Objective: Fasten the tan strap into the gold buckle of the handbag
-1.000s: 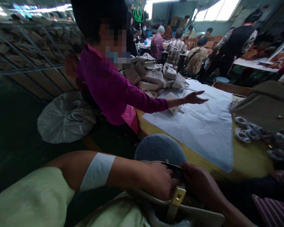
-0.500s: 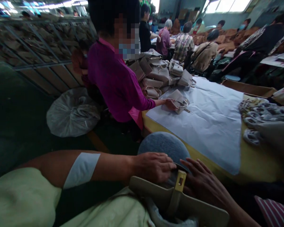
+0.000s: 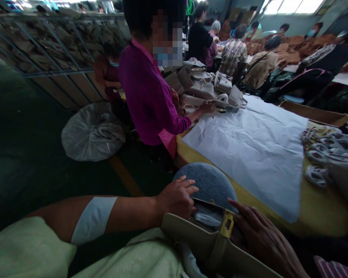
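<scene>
A beige handbag (image 3: 200,241) lies on the person's lap at the bottom of the view, its mouth open toward a round grey-blue stool cushion (image 3: 208,181) just behind it. The left hand (image 3: 176,199) rests at the bag's left rim, fingers loosely spread, the tips reaching into the opening where pale stuffing paper (image 3: 205,218) shows. The right hand (image 3: 261,235) lies flat on the bag's right side, fingers stretched out and slightly apart, just beside the gold clasp (image 3: 227,224) on the bag's strap; it grips nothing. A white bandage (image 3: 92,220) wraps the left forearm. Beyond the cushion stands a yellow desk (image 3: 316,216) covered by a large white paper sheet (image 3: 249,146). At the desk's far end a co-worker in a purple top (image 3: 147,92) has 1 hand (image 3: 207,107) on a pile of beige handbags (image 3: 205,87). A full clear plastic sack (image 3: 92,133) sits on the floor left of the desk.
</scene>
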Tool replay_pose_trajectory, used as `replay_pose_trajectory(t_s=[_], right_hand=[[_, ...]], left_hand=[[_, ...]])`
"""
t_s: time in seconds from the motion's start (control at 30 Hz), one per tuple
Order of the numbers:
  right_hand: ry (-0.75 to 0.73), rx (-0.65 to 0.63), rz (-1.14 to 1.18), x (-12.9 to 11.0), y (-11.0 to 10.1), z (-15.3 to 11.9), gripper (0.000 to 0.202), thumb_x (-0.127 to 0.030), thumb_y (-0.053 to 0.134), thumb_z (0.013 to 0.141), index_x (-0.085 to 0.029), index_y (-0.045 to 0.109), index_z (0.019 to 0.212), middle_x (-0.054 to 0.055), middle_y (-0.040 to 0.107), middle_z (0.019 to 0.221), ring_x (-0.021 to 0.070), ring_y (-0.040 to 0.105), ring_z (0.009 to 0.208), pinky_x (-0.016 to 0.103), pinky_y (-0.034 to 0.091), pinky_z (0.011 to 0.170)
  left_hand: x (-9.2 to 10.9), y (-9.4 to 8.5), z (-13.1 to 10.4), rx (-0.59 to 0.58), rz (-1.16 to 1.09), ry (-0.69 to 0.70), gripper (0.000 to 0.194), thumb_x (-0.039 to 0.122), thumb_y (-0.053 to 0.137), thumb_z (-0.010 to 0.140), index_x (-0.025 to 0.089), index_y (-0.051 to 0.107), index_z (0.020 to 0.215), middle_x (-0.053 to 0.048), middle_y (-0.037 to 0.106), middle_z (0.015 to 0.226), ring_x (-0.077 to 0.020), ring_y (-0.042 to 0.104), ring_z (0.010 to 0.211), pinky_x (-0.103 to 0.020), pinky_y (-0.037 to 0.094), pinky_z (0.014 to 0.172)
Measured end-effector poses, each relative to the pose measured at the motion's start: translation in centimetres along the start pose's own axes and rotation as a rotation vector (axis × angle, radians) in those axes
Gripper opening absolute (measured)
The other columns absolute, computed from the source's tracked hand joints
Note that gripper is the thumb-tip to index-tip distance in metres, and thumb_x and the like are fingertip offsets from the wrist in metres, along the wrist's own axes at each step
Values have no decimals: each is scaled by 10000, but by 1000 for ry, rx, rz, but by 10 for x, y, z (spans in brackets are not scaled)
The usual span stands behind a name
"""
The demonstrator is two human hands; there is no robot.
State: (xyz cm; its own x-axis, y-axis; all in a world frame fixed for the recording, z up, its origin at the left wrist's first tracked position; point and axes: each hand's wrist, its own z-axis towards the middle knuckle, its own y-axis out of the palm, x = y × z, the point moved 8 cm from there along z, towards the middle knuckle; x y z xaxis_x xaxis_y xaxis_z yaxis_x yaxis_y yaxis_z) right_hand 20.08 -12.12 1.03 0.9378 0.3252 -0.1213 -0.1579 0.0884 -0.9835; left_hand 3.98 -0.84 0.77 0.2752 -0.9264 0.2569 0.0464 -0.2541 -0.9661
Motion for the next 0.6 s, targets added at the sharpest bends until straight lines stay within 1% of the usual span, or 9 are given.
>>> replay_pose_trajectory(t_s=[0.07,0.17,0.23,0.3,0.37,0.43,0.47,0.53,0.6], right_hand=[[-33,-46,33,-1,4,4,367,-433,650,970,-240,765,1259,155,642,1508,321,681,1289,490,652,981],[-52,-157,57,-4,17,8,324,-474,622,994,-275,796,1182,146,630,1524,330,651,1345,520,642,1003],[-29,-165,43,-4,21,9,323,-471,566,1022,-277,811,1105,143,668,1476,345,664,1319,577,622,1015],[5,-147,34,-3,22,10,332,-383,505,1045,-261,813,1023,137,730,1370,336,697,1243,593,607,1014],[32,-181,59,-2,24,12,338,-268,482,1036,-247,800,925,118,775,1210,287,732,1106,531,617,973],[12,-216,92,-4,22,17,320,-190,520,989,-248,770,798,87,782,1040,246,739,985,455,623,918],[-27,-213,104,-7,19,20,301,-162,557,951,-257,750,741,67,777,961,233,740,932,422,626,881],[-121,-171,102,-14,11,26,245,-118,627,857,-281,746,719,34,774,885,229,751,879,383,632,804],[-130,-132,75,-15,9,28,234,-83,666,774,-294,764,745,20,778,855,238,758,828,379,634,739]], left_hand=[[2,-3,-1,-4,0,13,294,442,750,992,168,854,969,-139,681,1432,-368,563,1418,-557,431,1204],[3,-6,-5,-18,-11,9,314,437,761,964,137,837,1022,-154,645,1478,-375,555,1418,-576,435,1193],[2,-8,-9,-15,-3,-11,244,362,735,980,144,825,1043,-137,651,1474,-362,568,1398,-569,450,1167],[1,-9,-11,-11,15,-43,212,332,707,1007,153,818,1037,-127,680,1432,-347,589,1366,-543,470,1126],[0,-9,-11,-24,37,-68,222,344,704,1019,153,815,1008,-139,709,1369,-347,595,1348,-529,481,1092],[-1,-11,-9,-55,52,-82,215,338,723,1007,150,816,956,-157,733,1288,-353,616,1308,-533,483,1075],[-1,-12,-7,-73,58,-92,208,326,733,997,150,817,924,-163,744,1234,-359,633,1272,-545,481,1071],[-5,-13,-3,-113,52,-124,225,332,756,976,150,817,858,-163,767,1089,-363,681,1145,-567,491,1043],[-9,-12,-2,-138,33,-154,262,371,780,962,144,819,837,-153,772,997,-359,707,1041,-571,520,997]])
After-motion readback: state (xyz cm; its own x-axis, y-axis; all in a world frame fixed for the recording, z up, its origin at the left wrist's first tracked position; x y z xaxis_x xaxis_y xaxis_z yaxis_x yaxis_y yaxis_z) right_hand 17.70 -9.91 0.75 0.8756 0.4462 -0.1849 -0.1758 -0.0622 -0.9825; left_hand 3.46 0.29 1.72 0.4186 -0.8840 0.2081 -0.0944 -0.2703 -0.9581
